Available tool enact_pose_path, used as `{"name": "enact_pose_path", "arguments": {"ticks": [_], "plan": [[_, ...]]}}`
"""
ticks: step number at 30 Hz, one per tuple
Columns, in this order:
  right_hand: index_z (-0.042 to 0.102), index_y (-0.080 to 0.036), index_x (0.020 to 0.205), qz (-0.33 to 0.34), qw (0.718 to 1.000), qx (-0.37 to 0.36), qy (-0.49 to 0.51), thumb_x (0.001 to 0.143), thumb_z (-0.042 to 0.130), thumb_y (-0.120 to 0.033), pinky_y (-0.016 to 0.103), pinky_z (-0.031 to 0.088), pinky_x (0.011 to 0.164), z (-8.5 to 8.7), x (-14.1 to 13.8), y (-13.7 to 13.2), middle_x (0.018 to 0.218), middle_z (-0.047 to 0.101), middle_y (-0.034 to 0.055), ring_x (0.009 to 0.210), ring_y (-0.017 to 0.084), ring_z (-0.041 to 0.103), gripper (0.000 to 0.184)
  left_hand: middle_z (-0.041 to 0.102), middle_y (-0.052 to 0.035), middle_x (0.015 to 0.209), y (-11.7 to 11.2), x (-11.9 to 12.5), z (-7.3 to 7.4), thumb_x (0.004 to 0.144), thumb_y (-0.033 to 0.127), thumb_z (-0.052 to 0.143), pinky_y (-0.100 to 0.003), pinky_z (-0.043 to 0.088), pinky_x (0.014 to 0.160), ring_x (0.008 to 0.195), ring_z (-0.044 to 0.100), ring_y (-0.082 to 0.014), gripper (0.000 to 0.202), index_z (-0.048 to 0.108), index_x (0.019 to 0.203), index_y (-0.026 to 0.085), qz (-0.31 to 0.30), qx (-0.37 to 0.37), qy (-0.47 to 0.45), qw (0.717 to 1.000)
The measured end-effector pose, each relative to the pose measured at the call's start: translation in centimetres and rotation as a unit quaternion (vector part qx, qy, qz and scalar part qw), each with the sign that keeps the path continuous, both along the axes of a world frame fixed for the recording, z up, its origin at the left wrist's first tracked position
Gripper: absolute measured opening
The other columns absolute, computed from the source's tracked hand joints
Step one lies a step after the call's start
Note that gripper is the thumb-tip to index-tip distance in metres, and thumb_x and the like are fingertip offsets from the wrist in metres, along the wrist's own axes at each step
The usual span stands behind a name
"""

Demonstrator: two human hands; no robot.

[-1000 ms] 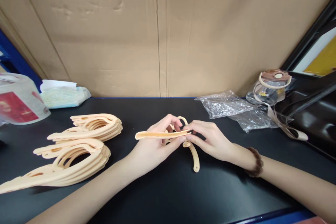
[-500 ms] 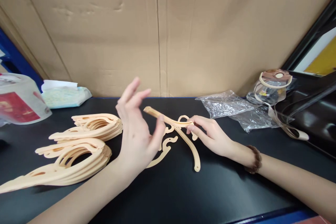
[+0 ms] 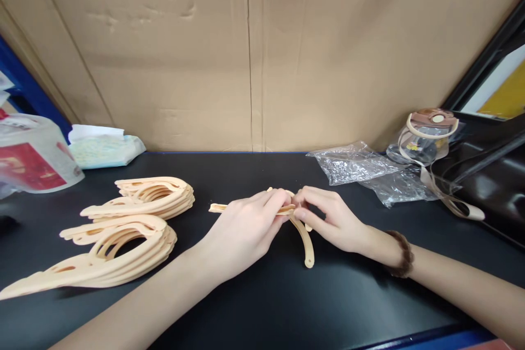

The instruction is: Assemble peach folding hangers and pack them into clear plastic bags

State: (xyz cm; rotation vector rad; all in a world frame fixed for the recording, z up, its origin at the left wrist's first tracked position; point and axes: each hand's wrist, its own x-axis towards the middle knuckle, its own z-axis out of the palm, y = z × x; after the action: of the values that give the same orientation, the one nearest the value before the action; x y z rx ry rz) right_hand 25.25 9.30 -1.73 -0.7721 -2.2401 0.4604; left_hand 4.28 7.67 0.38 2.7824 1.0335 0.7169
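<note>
Left hand (image 3: 246, 224), head view: laid palm-down low over the black table (image 3: 266, 301), fingers curled shut and pinched on the peach plastic part (image 3: 304, 238) at its middle.

Right hand (image 3: 333, 220), same view: thumb and fingers closed on the same middle section from the other side, fingertips of both hands almost touching. A dark bead bracelet (image 3: 404, 254) is worn at the wrist.

Peach plastic part: held at table centre, just above or resting on the surface; which of the two cannot be told. One straight arm is seen projecting left past the left hand, one curved arm trailing toward the viewer with its tip on the table. Whether one piece or two joined pieces are held is hidden by the fingers.

Handling, as judged: light, thin, smooth, springy rather than rigid. The slim arms are thought liable to bend or snap if levered from the tips. Hold is best taken at the middle, where the arms meet.

Also listed: two stacks of like parts (image 3: 135, 197) well to the left; a crumpled clear bag (image 3: 353, 167) and a strapped bottle (image 3: 426, 134) at right; a tissue pack (image 3: 104, 150) at rear left; a cardboard wall (image 3: 246, 54) behind.
</note>
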Motion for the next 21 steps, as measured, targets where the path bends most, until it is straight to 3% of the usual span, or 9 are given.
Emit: {"name": "enact_pose_path", "arguments": {"ticks": [4, 8, 10, 15, 21], "plan": [[0.054, -0.021, 0.088, -0.002, 0.986, -0.138, 0.095, 0.100, 0.041, -0.028, 0.026, 0.041, 0.066, 0.1, 0.1, 0.5, 0.073, 0.051, -0.0024, 0.067, 0.012, 0.049, 0.019, 0.062, 0.0016, 0.081, -0.2, 0.3, 0.0, 0.097, 0.021, 0.037, -0.026, 0.037, 0.054, 0.062, 0.059, -0.0169, 0.005, 0.042, 0.098, 0.022, 0.057, -0.074, 0.035, 0.995], [0.054, -0.020, 0.091, 0.045, 0.942, -0.276, 0.187, 0.092, 0.055, -0.022, 0.025, 0.043, 0.067, 0.6, 0.1, 1.2, 0.079, 0.055, -0.0020, 0.073, 0.011, 0.052, 0.002, 0.050, 0.0066, 0.056, -0.2, 0.8, -0.4, 0.093, 0.029, 0.044, -0.027, 0.032, 0.051, 0.047, 0.050, -0.0176, 0.017, 0.046, 0.107, 0.021, 0.104, -0.101, 0.053, 0.988], [0.055, -0.019, 0.091, 0.071, 0.916, -0.327, 0.220, 0.087, 0.062, -0.019, 0.024, 0.045, 0.067, 0.9, 0.1, 1.3, 0.084, 0.059, -0.0005, 0.075, 0.011, 0.056, 0.008, 0.044, 0.0073, 0.051, -0.3, 1.0, -0.6, 0.091, 0.039, 0.049, -0.026, 0.030, 0.051, 0.044, 0.047, -0.0164, 0.019, 0.050, 0.098, 0.021, 0.111, -0.101, 0.045, 0.988], [0.057, -0.020, 0.094, 0.101, 0.873, -0.398, 0.263, 0.081, 0.071, -0.015, 0.024, 0.049, 0.077, 1.0, 0.0, 0.9, 0.093, 0.064, -0.0004, 0.078, 0.009, 0.061, 0.019, 0.041, 0.0064, 0.049, -0.4, 0.9, -1.1, 0.086, 0.045, 0.056, -0.023, 0.023, 0.049, 0.042, 0.040, -0.0111, 0.035, 0.044, 0.066, 0.019, 0.095, -0.069, 0.003, 0.993], [0.059, -0.019, 0.093, 0.126, 0.844, -0.447, 0.270, 0.082, 0.071, -0.013, 0.020, 0.049, 0.076, 1.0, -0.1, 0.6, 0.092, 0.060, -0.0021, 0.080, 0.007, 0.061, 0.017, 0.039, 0.0073, 0.049, -0.4, 0.8, -1.1, 0.087, 0.042, 0.059, -0.021, 0.019, 0.047, 0.041, 0.037, -0.0087, 0.032, 0.051, 0.067, 0.018, 0.047, -0.023, -0.023, 0.998]]}}
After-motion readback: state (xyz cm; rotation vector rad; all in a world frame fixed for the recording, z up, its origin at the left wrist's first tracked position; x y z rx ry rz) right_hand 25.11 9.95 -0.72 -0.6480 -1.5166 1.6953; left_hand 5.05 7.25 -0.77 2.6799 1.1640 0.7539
